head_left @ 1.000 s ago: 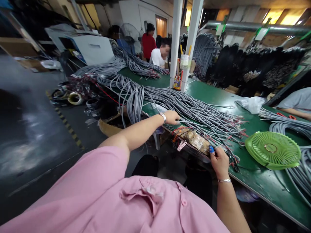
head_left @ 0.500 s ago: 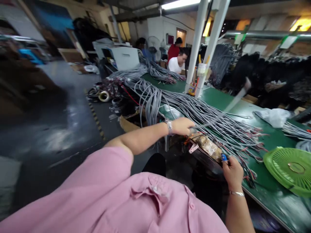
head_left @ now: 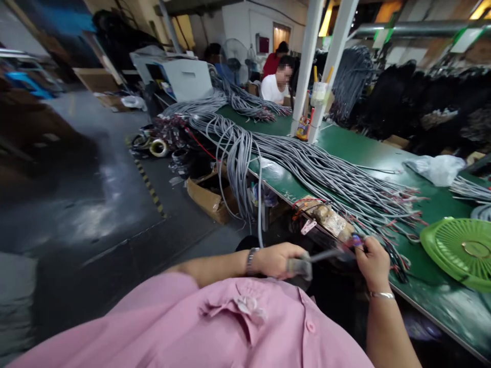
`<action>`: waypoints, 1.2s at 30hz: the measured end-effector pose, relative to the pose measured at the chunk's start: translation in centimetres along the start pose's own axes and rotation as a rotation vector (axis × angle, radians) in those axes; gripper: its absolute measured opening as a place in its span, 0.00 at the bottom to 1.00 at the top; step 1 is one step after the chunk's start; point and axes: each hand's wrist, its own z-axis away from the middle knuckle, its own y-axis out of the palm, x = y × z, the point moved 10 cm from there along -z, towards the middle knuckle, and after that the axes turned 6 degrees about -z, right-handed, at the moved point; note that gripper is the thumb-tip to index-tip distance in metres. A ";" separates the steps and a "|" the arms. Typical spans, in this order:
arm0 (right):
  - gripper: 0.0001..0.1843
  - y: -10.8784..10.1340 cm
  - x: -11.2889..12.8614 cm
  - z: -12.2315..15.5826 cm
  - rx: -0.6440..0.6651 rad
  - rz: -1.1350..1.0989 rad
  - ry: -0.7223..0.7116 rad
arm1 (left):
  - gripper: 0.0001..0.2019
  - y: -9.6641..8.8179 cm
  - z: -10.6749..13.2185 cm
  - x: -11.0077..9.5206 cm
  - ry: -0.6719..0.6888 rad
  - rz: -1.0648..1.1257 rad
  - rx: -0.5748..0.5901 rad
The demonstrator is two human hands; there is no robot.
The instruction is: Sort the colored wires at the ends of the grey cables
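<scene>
My left hand (head_left: 278, 259) is closed round the end of a single grey cable (head_left: 324, 254), held low in front of my pink shirt. The cable runs right to my right hand (head_left: 372, 263), whose fingers are pinched on it beside a small blue-tipped thing at the table edge. A long bundle of grey cables (head_left: 307, 168) with red and black wire ends lies across the green table (head_left: 383, 153) just beyond both hands. A taped brown fixture (head_left: 330, 220) sits at the table edge close to my right hand.
A green plastic fan grille (head_left: 460, 250) lies right of my hands. Two white posts (head_left: 318, 71) rise from the table. Cardboard boxes (head_left: 209, 197) and tape rolls (head_left: 157, 148) are on the floor. A person in white (head_left: 278, 84) sits at the far end.
My left hand pulled one grey cable out of the bundle, swung it up, then brought it down to my lap. My right hand stayed at the table edge and now pinches that cable.
</scene>
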 end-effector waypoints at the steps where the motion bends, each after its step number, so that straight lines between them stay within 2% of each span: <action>1: 0.19 0.0 0.0 -0.1 0.009 -0.001 0.002 | 0.15 -1.1 1.3 2.5 -0.074 0.149 -0.034; 3: 0.19 0.0 0.0 -0.3 0.013 -0.005 0.004 | 0.15 -3.8 4.4 6.8 -0.160 0.316 -0.197; 5: 0.18 -0.4 0.5 -0.3 -0.022 -0.014 0.014 | 0.16 -5.4 7.1 9.5 -0.192 0.312 -0.298; 7: 0.17 -0.7 2.3 0.2 -0.071 -0.073 0.014 | 0.19 -6.0 8.7 10.6 -0.188 0.285 -0.348; 9: 0.13 -0.1 5.8 1.1 -0.053 -0.241 -0.015 | 0.22 -6.1 9.2 10.8 -0.175 0.291 -0.377; 11: 0.07 2.1 10.6 2.3 0.129 -0.507 -0.053 | 0.23 -6.1 8.7 10.9 -0.173 0.313 -0.390; 13: 0.09 4.8 15.3 3.7 0.358 -0.727 -0.047 | 0.23 -5.9 7.8 11.2 -0.182 0.333 -0.372; 15: 0.15 7.1 17.8 4.4 0.495 -0.928 0.105 | 0.23 -5.5 7.0 11.6 -0.191 0.353 -0.329; 16: 0.17 7.7 18.5 4.3 0.509 -1.040 0.176 | 0.22 -5.2 6.7 11.9 -0.197 0.360 -0.299; 18: 0.20 8.7 18.9 3.9 0.502 -1.223 0.320 | 0.22 -4.8 6.3 12.3 -0.213 0.348 -0.226; 21: 0.17 9.7 17.9 3.2 0.438 -1.405 0.535 | 0.22 -4.7 5.7 12.6 -0.251 0.245 -0.152; 24: 0.16 10.9 17.2 3.3 0.400 -1.528 0.736 | 0.21 -6.2 4.8 11.6 -0.228 0.119 -0.262; 27: 0.16 11.8 17.0 4.0 0.373 -1.624 0.877 | 0.20 -8.4 4.1 8.9 -0.064 -0.049 -0.480; 30: 0.16 11.9 16.6 4.8 0.370 -1.635 0.913 | 0.16 -10.1 5.0 5.5 0.132 -0.424 -0.728; 32: 0.16 11.6 16.3 5.3 0.412 -1.585 0.882 | 0.13 -10.2 5.6 3.9 0.219 -0.693 -0.812; 34: 0.16 11.0 16.0 5.7 0.443 -1.500 0.816 | 0.12 -9.8 5.6 3.3 0.254 -0.835 -0.799; 36: 0.15 10.1 15.6 5.8 0.438 -1.394 0.727 | 0.12 -9.5 4.8 3.7 0.227 -0.807 -0.709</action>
